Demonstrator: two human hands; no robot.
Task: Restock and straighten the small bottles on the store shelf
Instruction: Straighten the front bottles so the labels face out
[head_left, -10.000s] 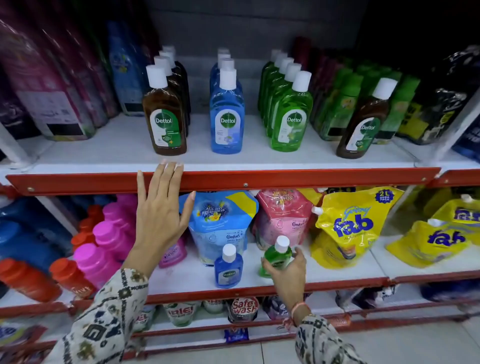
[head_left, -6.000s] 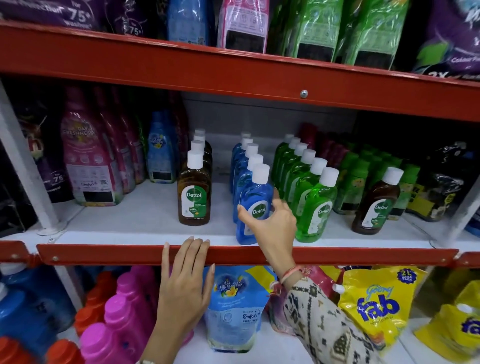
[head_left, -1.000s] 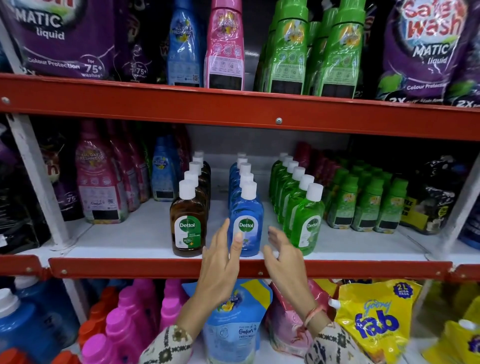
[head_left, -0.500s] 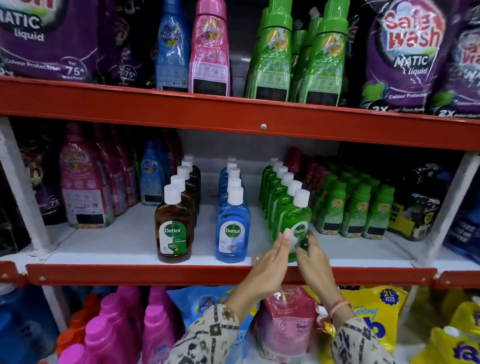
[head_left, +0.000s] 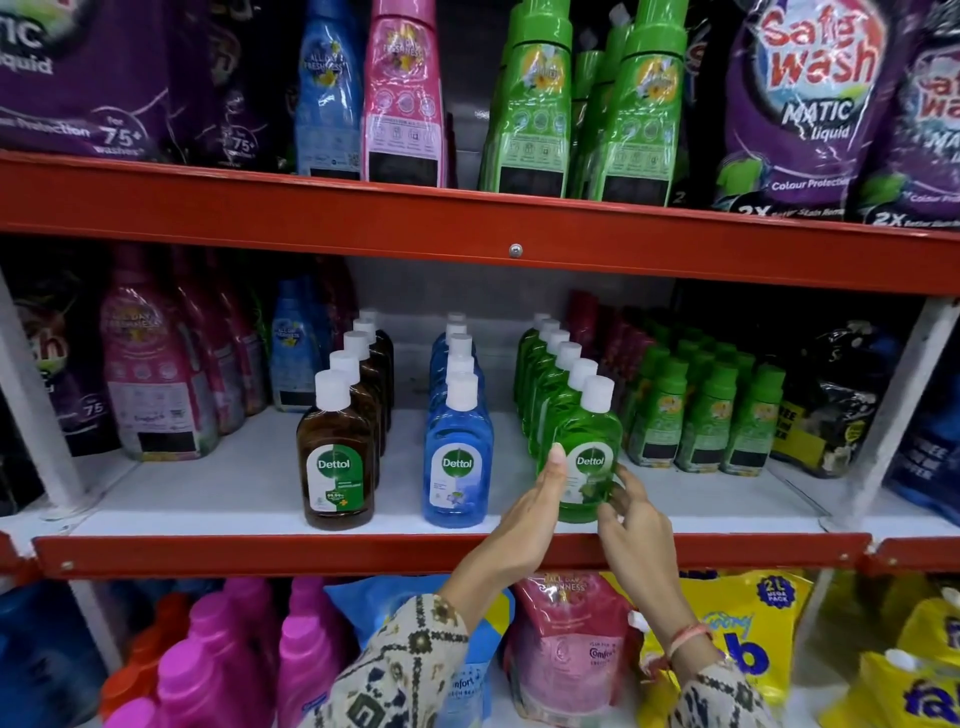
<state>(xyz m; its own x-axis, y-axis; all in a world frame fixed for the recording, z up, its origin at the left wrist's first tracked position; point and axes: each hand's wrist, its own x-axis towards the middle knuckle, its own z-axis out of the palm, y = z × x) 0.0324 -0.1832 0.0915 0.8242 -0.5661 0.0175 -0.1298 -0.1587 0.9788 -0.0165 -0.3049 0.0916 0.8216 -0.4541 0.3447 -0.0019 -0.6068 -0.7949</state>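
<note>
My left hand (head_left: 530, 519) and right hand (head_left: 636, 525), fingers loose, flank the front green bottle (head_left: 587, 467); overpushing could tip it off the shelf (head_left: 208, 499).

I see left hand (head_left: 535, 512) flat against front green Dettol bottle (head_left: 592, 441), right hand (head_left: 631, 525) at other side.

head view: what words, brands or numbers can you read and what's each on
"Dettol": front brown bottle, front blue bottle, front green bottle.
"Safe wash MATIC liquid": right purple pouch.
"75+": left purple pouch.
"2L MEGA PACK": yellow pouch.
"Comfort": pink pouch.
Small print on the bottle labels: too small to read.
</note>
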